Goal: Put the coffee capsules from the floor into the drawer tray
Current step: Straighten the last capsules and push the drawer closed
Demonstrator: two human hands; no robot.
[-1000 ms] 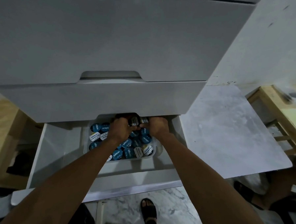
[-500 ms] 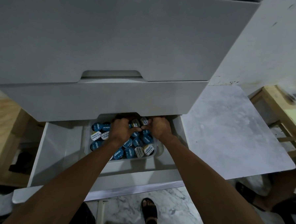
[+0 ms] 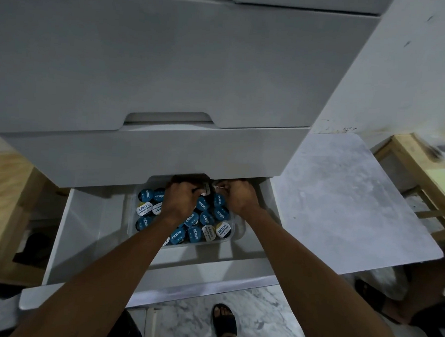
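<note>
A clear plastic tray (image 3: 235, 232) sits in the open bottom drawer (image 3: 84, 228), filled with several coffee capsules (image 3: 206, 217), most with blue lids and a few with white ones. My left hand (image 3: 181, 201) and my right hand (image 3: 236, 197) both reach into the tray's far end, under the drawer above. Each hand's fingers are curled around capsules there; a white-lidded capsule (image 3: 205, 192) shows between the two hands. The fingertips are partly hidden by the drawer front above.
Closed white drawer fronts (image 3: 170, 67) overhang the tray's back edge. A marble slab (image 3: 348, 200) lies to the right, with a wooden stool (image 3: 422, 173) beyond it. My sandalled foot (image 3: 223, 323) stands on the marble floor below the drawer.
Both hands have stayed at the tray's far end, shifting slightly further back under the upper drawer. The capsules between them have shifted a little.
</note>
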